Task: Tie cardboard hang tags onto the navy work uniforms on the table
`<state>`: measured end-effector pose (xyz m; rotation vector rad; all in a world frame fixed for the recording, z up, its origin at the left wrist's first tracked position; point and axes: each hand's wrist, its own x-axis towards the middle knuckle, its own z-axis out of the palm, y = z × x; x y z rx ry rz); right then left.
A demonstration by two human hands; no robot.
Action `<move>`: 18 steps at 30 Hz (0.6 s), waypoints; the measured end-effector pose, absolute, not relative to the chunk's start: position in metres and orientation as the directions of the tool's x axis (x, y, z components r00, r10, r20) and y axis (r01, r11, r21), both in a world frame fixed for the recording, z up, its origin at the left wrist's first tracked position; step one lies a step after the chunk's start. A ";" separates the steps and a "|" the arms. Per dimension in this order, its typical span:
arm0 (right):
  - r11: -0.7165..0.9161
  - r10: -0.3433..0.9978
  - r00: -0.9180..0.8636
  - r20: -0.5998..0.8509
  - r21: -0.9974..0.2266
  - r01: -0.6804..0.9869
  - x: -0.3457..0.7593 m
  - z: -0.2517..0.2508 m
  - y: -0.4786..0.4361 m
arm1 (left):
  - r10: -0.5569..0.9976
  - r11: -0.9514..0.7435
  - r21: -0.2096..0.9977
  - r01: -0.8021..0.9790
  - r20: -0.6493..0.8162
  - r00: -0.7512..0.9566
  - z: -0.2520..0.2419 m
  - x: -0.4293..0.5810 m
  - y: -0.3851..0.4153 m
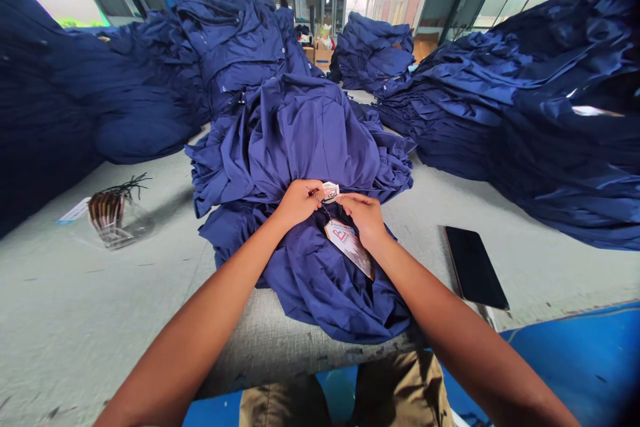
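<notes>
A folded-over navy work garment [300,140] lies in a loose heap in front of me on the grey table [100,300]. My left hand [299,203] pinches a thin dark string near a small white tag [331,191]. The fingertips of my right hand [365,217] press against the same small tag from the other side. Below my hands, a larger white and red hang tag [349,248] rests on the navy cloth, linked by the string. Where the string joins the garment is hidden by my fingers.
A black smartphone [474,267] lies face up to my right. A glass holder with brown sticks and a green sprig [107,217] stands to my left. Large piles of navy garments [540,100] rise on both sides and behind. Cardboard boxes [323,59] stand farther back.
</notes>
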<state>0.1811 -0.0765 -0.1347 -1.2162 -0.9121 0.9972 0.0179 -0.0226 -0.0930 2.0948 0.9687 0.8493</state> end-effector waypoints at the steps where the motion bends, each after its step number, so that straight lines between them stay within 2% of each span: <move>1: 0.075 0.954 0.298 0.036 -0.990 -0.122 0.182 -0.134 -0.077 | 0.814 -0.499 0.781 0.375 0.276 0.511 -0.093 0.018 -0.023; 8: 0.102 0.973 0.222 0.055 -0.974 -0.203 0.186 -0.131 -0.080 | 0.814 -0.545 0.734 0.406 0.347 0.466 -0.094 0.020 -0.027; 12: 0.122 0.978 0.194 0.077 -0.965 -0.233 0.188 -0.130 -0.080 | 0.810 -0.583 0.715 0.385 0.476 0.342 -0.098 0.022 -0.035; 14: 0.115 0.981 0.180 0.073 -0.964 -0.239 0.188 -0.129 -0.080 | 0.755 -0.656 0.666 0.356 0.567 0.330 -0.101 0.022 -0.037; 18: 0.121 0.985 0.157 0.073 -0.939 -0.322 0.189 -0.129 -0.080 | 0.578 -0.815 0.487 0.313 0.712 0.399 -0.104 0.021 -0.036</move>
